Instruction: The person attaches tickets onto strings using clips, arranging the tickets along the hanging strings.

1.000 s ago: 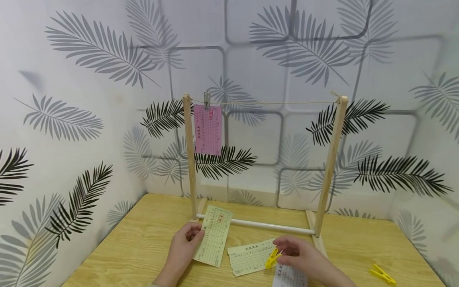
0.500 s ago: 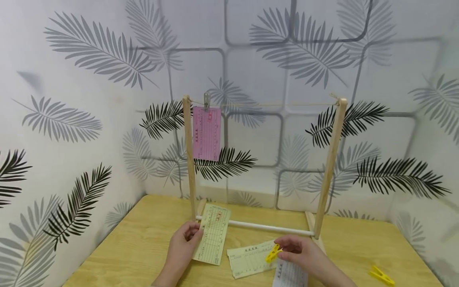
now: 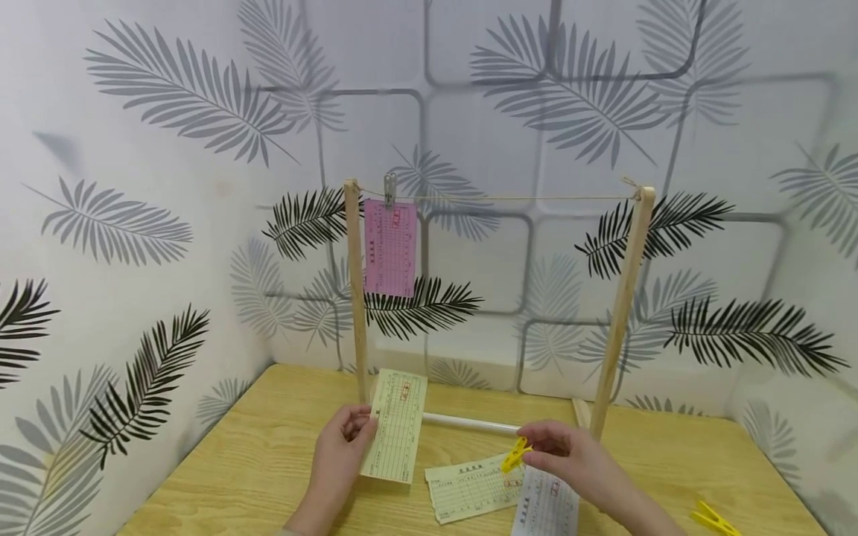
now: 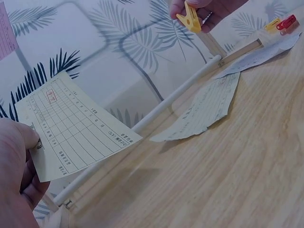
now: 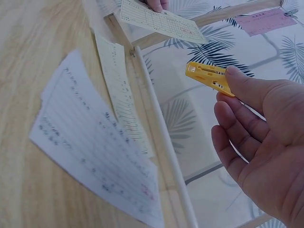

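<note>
Wooden table [image 3: 268, 461] in a corner of leaf-print wall [image 3: 167, 186]; on it stands a wooden drying frame [image 3: 620, 313], two uprights with a string [image 3: 509, 198] strung across the top and a white rod [image 3: 469, 424] low between the feet; pink slip [image 3: 390, 249] hangs from the string at the left upright, held by a grey clip [image 3: 389, 189].

Left hand [image 3: 342, 454] pinches a pale green form [image 3: 395, 426] by its left edge, thumb on the front face, sheet raised off the table and roughly upright, in front of the left upright and overlapping the rod's left end; left wrist view confirms thumb and fingers clamped on the paper edge.

Right hand [image 3: 570, 461] grasps a yellow clothespin [image 3: 515, 455] between thumb and forefinger at its rear end, the other fingers loosely curled; clothespin is in the air, nose pointing left towards the held form, above the loose papers, just in front of the rod; cannot tell whether the clothespin's jaws are spread.

On the table under the right hand: a second green form [image 3: 469, 487] lying flat, and a white form [image 3: 544, 510] partly over its right end; further right near the table edge, a spare yellow peg [image 3: 713, 517]; left wrist view shows a red peg [image 4: 286, 22] just beside it.
</note>
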Demonstrator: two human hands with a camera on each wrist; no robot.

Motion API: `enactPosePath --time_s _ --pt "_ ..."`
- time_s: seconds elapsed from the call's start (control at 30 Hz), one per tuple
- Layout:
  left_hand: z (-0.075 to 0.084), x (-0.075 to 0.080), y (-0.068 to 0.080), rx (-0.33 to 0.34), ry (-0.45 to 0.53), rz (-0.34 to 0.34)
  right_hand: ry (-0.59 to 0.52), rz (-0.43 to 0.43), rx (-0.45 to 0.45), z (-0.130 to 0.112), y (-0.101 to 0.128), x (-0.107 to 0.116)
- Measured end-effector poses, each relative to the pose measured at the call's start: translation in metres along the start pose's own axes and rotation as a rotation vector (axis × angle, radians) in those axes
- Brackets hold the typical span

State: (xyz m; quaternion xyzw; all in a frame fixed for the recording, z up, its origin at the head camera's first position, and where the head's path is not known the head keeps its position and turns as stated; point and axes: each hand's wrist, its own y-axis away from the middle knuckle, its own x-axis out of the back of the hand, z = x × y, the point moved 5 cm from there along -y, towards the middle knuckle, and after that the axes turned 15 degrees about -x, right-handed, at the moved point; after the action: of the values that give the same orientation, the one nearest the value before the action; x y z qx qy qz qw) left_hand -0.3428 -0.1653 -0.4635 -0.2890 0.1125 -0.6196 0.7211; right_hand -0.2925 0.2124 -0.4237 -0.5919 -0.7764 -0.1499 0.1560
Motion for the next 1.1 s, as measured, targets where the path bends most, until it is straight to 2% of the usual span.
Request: enactPosePath --time_s 0.23,0.43,0.53,0.7,1.0,1.1 --pt "0.014 -0.003 -0.006 -0.04 0.005 -0.002 0.051 0.03 0.02 -0.026 -0.003 0.014" --pt "0.027 -0.006 -0.013 -0.08 -0.002 0.001 0.109 0.08 0.082 -0.052 -0.004 0.028" --pt "0.032 -0.008 -0.019 -0.093 0.011 0.01 0.149 0.12 0.113 -0.068 -0.003 0.035" --pt "0.042 -0.011 -0.027 -0.12 0.04 0.018 0.239 0.183 0.113 -0.099 -0.002 0.05" --pt "0.061 -0.017 -0.038 -0.161 0.045 0.018 0.377 0.246 0.204 -0.153 -0.003 0.07" --pt "0.069 -0.018 -0.042 -0.181 0.057 0.021 0.402 0.266 0.209 -0.17 -0.005 0.074"
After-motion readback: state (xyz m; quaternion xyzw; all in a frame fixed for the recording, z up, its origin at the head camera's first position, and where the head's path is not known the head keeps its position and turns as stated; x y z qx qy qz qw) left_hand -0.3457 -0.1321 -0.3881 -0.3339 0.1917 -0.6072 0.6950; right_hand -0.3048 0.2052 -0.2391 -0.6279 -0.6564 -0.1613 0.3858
